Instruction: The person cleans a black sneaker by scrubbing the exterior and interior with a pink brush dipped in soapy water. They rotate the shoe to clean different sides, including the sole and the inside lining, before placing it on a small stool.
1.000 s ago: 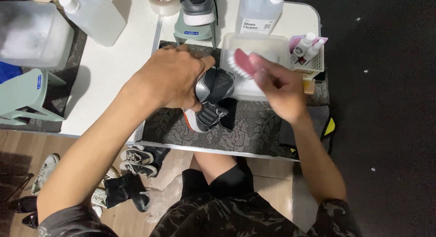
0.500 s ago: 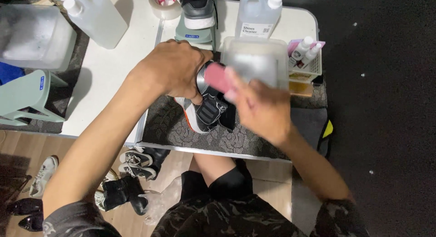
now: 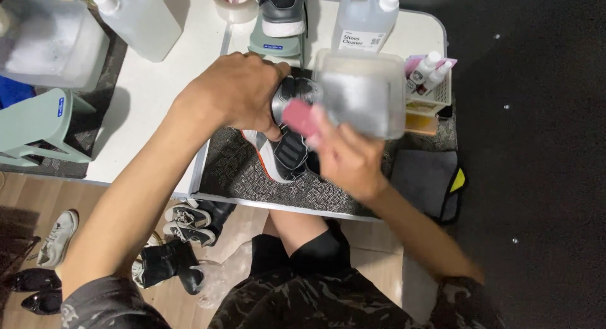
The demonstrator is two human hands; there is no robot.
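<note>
Since the earlier frame your right hand (image 3: 344, 155) has drawn the pink brush (image 3: 302, 118) back from the clear tub (image 3: 360, 92) onto the shoe (image 3: 287, 140) — fingers closed round its handle — while your left hand (image 3: 237, 92), curled over the heel, pins the shoe to the patterned mat (image 3: 240, 171): grey-black upper, white-and-orange sole, probably light, pliable, slick when wet — grip the firm heel.

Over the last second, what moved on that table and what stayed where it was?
The right hand brought the pink brush from over the clear tub leftward and down onto the shoe, keeping hold of it throughout. The left hand stayed clamped on the shoe's upper end, and the shoe lies as it did on the patterned mat. Bottles, tape roll and tub did not shift.
</note>
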